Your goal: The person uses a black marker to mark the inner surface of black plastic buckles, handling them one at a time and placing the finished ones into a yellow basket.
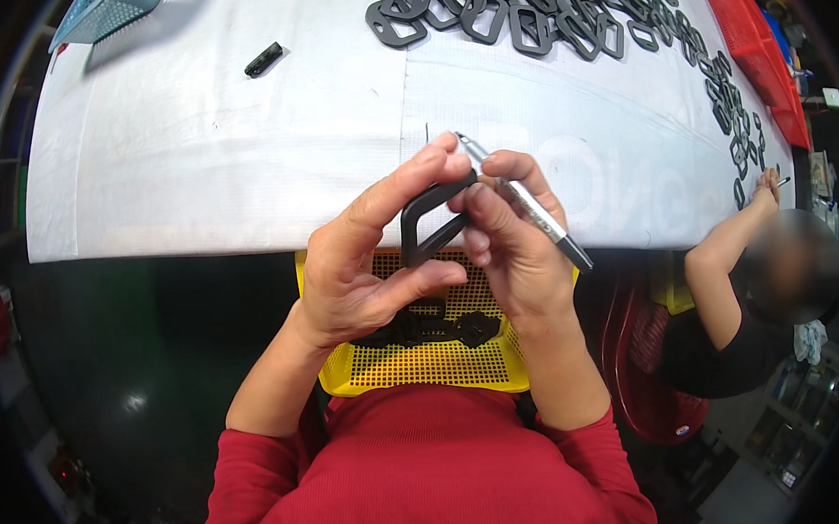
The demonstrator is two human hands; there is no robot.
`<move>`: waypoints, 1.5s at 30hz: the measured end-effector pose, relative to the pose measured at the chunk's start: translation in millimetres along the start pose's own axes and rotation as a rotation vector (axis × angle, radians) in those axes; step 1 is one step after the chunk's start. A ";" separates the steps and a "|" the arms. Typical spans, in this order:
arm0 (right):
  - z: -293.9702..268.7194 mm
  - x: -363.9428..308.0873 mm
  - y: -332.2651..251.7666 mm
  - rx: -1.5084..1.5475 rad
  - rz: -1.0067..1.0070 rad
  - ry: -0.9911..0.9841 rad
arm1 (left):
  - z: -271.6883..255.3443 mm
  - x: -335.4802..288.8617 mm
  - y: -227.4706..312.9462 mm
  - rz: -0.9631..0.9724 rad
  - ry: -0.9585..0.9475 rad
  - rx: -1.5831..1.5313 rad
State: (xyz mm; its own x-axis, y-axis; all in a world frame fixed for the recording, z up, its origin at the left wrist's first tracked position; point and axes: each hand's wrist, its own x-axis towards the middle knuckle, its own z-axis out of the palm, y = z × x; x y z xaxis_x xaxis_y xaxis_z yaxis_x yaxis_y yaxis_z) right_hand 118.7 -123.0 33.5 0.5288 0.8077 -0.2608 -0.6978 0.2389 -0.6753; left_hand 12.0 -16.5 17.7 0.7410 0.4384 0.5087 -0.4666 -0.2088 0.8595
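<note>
Between my hands, above the lap, is a black rounded frame piece [416,226] with an open middle. My left hand [343,256] curves around it, fingers at its upper edge and thumb below. My right hand [523,242] holds a silver-grey marker pen [530,204], its tip pointing up and left and its black end down and right. Fingertips of that same hand also touch the right end of the frame piece. Below them a yellow basket [426,380] of open mesh holds black parts [475,328], partly covered by my hands.
Many similar black frame pieces [531,28] lie heaped at the back of the white-covered table [216,178] and along its right side. A small black object [264,59] and a blue basket [108,17] are at left. Red trays [750,45] line the right edge, near another person [725,293].
</note>
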 end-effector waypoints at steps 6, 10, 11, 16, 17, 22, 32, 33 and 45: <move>5.0 -2.8 6.3 -0.406 -0.084 0.125 | -3.4 -12.0 -0.9 -0.121 0.129 -0.078; 8.9 5.7 28.0 -0.487 -0.171 0.117 | 9.4 -4.8 -20.2 -0.192 0.252 0.400; 8.9 7.7 29.1 -0.454 -0.202 0.137 | 13.1 -1.8 -20.1 -0.188 0.258 0.475; 2.8 4.8 24.3 -0.436 -0.309 0.164 | 4.9 -7.6 -28.0 0.077 0.282 0.635; -2.6 3.9 21.9 -0.497 -0.357 0.174 | 1.5 -16.7 -26.0 0.108 0.270 0.659; -29.5 8.4 8.0 -0.816 -0.558 0.185 | 1.5 -63.1 0.4 -0.212 -0.197 0.409; -31.3 9.2 9.9 -0.726 -0.526 0.134 | 63.0 -132.4 -51.2 -0.229 -0.889 0.958; -32.2 9.3 10.6 -0.731 -0.535 0.119 | 64.9 -134.5 -52.1 -0.219 -0.909 0.957; -26.0 -9.1 -12.3 -0.577 -0.320 -0.004 | 15.2 -33.5 36.1 -1.030 -0.057 -0.192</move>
State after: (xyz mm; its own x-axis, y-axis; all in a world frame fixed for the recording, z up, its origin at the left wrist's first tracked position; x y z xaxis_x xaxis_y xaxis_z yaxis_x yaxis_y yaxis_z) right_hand 135.0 -147.3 26.3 0.6646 0.7470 0.0163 -0.1348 0.1413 -0.9807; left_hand -22.3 -52.1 32.3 0.8426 0.2825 -0.4584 0.3377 0.3859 0.8585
